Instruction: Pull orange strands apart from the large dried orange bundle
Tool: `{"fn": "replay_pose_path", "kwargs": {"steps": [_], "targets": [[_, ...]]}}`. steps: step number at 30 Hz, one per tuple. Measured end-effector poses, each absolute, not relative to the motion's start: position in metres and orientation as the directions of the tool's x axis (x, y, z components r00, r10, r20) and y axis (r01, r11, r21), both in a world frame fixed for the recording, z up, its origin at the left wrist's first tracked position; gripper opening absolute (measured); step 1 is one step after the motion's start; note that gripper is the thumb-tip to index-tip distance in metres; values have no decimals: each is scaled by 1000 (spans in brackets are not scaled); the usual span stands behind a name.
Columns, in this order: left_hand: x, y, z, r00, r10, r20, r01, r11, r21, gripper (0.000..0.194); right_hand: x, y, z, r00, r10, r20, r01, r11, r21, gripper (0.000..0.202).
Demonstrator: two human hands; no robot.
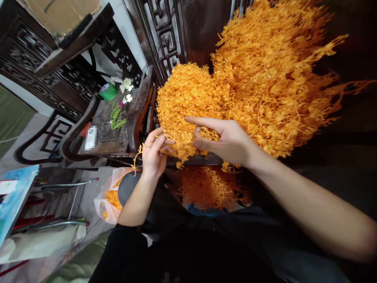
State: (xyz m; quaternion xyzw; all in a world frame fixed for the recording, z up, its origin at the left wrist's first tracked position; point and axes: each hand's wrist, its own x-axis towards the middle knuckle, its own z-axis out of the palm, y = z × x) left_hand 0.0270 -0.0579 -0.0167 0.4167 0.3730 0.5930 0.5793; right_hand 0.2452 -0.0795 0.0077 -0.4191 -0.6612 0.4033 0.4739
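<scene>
My left hand (154,153) pinches a thin orange plastic stem (136,159), whose branching end sticks out to the left of the fingers. To the right, my right hand (225,137) is over the front of a large heap of orange plastic stems (191,90). Its index finger is stretched out and its thumb is apart from it, with nothing visible held between them. A taller, looser mass of the same orange stems (273,78) rises behind and to the right. Below my hands, more orange strands (206,186) lie in shadow between my legs.
On the left stands a dark carved wooden chair (138,102), bearing a green tape roll (108,91), white flowers (126,84) and green stems (118,118). A plastic bag (100,202) with orange pieces sits on the floor. Metal-legged furniture (70,184) is at the lower left.
</scene>
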Motion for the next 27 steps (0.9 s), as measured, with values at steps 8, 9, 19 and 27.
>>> {"fn": "replay_pose_path", "kwargs": {"steps": [8, 9, 19, 27], "targets": [[36, -57, -22, -2, 999, 35, -355, -34, 934, 36, 234, -81, -4, -212, 844, 493, 168, 529, -832, 21], [36, -54, -23, -25, 999, 37, -359, -43, 932, 36, 234, -82, -4, -173, 841, 513, 177, 539, -823, 18], [34, -37, -17, -143, 989, 36, -475, -101, 874, 29, 256, -82, 19, 82, 976, 203, -246, 217, -945, 29], [43, -41, -17, -118, 989, 93, -433, -136, 891, 36, 247, -69, -14, -231, 966, -119, -357, -198, -913, 49]]}}
